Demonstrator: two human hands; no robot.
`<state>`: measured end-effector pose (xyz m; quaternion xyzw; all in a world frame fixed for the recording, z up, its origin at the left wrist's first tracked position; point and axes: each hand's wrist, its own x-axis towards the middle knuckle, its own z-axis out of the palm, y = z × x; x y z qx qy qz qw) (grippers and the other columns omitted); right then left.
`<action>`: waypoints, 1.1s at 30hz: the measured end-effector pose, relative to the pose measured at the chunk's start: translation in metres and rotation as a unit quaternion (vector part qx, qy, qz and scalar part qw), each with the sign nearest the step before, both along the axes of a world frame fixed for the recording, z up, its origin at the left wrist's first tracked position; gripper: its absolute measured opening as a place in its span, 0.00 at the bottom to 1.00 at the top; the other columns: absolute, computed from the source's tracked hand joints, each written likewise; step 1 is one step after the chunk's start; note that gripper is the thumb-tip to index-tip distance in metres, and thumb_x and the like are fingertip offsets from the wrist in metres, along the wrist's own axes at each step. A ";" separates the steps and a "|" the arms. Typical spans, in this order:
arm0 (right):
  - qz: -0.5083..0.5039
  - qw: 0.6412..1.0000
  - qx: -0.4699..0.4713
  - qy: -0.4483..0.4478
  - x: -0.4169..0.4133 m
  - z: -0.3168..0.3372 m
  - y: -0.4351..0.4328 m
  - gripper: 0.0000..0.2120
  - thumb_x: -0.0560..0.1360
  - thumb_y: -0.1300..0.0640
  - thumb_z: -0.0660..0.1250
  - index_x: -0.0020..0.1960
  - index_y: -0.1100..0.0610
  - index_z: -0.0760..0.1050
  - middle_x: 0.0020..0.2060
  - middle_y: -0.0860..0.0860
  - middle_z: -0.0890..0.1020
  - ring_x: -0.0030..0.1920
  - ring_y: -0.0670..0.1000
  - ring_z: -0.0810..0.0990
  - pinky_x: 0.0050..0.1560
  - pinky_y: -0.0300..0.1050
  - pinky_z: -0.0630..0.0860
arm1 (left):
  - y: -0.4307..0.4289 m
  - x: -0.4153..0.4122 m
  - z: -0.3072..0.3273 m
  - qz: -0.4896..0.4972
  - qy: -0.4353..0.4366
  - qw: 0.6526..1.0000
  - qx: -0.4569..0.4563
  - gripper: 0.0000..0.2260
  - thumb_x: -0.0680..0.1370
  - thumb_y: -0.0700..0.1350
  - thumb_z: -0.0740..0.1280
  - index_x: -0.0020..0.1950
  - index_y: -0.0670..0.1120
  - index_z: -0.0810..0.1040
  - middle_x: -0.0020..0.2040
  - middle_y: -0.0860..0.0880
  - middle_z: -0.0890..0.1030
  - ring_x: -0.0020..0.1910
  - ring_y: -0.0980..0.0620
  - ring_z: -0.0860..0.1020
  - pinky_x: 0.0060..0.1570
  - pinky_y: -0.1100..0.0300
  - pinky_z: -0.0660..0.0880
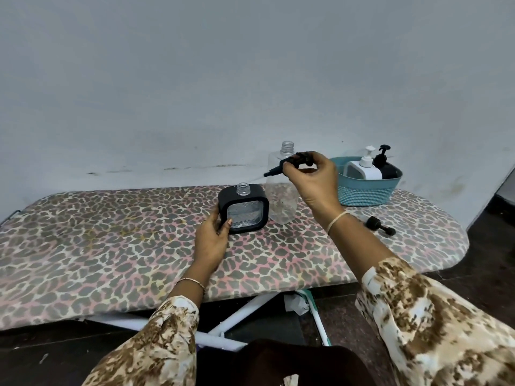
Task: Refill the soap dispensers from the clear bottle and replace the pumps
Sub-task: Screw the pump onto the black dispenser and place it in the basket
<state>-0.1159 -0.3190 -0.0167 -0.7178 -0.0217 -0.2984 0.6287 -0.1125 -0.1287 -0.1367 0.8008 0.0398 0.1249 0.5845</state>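
Observation:
A square black soap dispenser [244, 208] with a clear front and an open neck stands on the leopard-print board [111, 246]. My left hand [213, 238] grips its lower left corner. My right hand [312, 178] holds a black pump [289, 162] in the air, up and to the right of the dispenser's neck, its thin tube slanting down-left. The clear bottle [281, 196], uncapped, stands just behind and right of the dispenser, partly hidden by my right hand.
A teal basket [365, 190] at the back right holds a white dispenser [362, 169] and a black dispenser [386, 165], both with pumps on. A black cap [380, 225] lies on the board near the right wrist. The board's rounded end is at the right.

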 end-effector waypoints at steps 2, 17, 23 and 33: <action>-0.007 0.999 -0.035 0.019 0.007 0.004 0.008 0.07 0.65 0.54 0.73 0.38 0.56 0.79 0.35 0.47 0.82 0.36 0.46 0.78 0.41 0.42 0.75 | 0.000 0.000 0.000 -0.003 0.002 1.000 0.004 0.26 0.80 0.41 0.64 0.76 0.50 0.62 0.68 0.46 0.75 0.64 0.45 0.76 0.61 0.45 0.75; 0.096 0.965 -0.233 0.071 0.052 0.012 0.038 0.15 0.66 0.54 0.73 0.51 0.52 0.77 0.41 0.42 0.83 0.44 0.43 0.81 0.50 0.43 0.78 | 0.000 0.004 -0.003 0.010 -0.006 1.000 0.025 0.27 0.79 0.44 0.66 0.77 0.51 0.61 0.68 0.52 0.74 0.61 0.54 0.76 0.61 0.53 0.75; 0.098 0.969 -0.213 0.072 0.060 -0.002 0.043 0.12 0.67 0.53 0.74 0.48 0.55 0.79 0.43 0.48 0.84 0.45 0.48 0.83 0.52 0.50 0.79 | 0.001 0.007 -0.004 -0.014 -0.029 0.999 0.021 0.33 0.77 0.49 0.69 0.77 0.57 0.57 0.73 0.54 0.67 0.69 0.52 0.68 0.67 0.50 0.70; 0.146 0.962 -0.217 0.084 0.056 -0.041 0.039 0.15 0.68 0.55 0.78 0.51 0.56 0.78 0.48 0.50 0.84 0.50 0.46 0.83 0.56 0.47 0.79 | 0.003 0.006 -0.003 -0.009 -0.048 0.998 0.034 0.30 0.78 0.51 0.66 0.71 0.71 0.54 0.72 0.53 0.70 0.69 0.51 0.70 0.65 0.52 0.70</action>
